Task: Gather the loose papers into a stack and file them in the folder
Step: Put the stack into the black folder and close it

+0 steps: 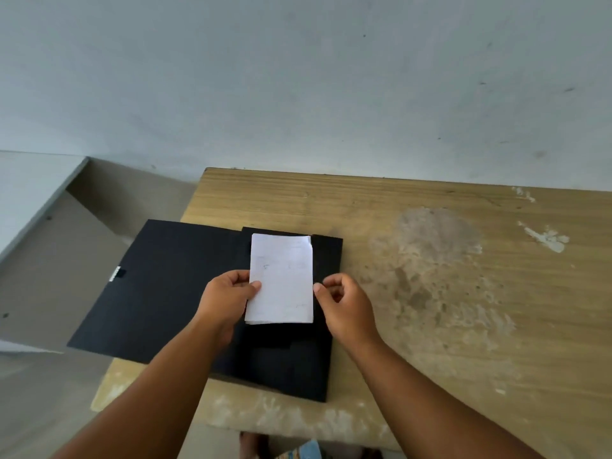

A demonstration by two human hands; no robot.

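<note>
A black folder point(159, 286) lies open on the wooden table point(430, 293), its left flap hanging past the table's left edge. A stack of white papers point(284, 279) with faint writing rests over the folder's right half. My left hand point(225, 293) grips the stack's left edge, thumb on top. My right hand point(344, 303) is at the stack's right edge, thumb and forefinger pinched against it. The bottom edge of the stack sits slightly raised above the folder's inner pocket.
The table has worn, stained patches point(437, 246) to the right of the folder. A pale wall point(298, 77) runs behind the table. Bare floor point(43, 260) lies to the left. A foot and patterned cloth point(298, 450) show below the table's near edge.
</note>
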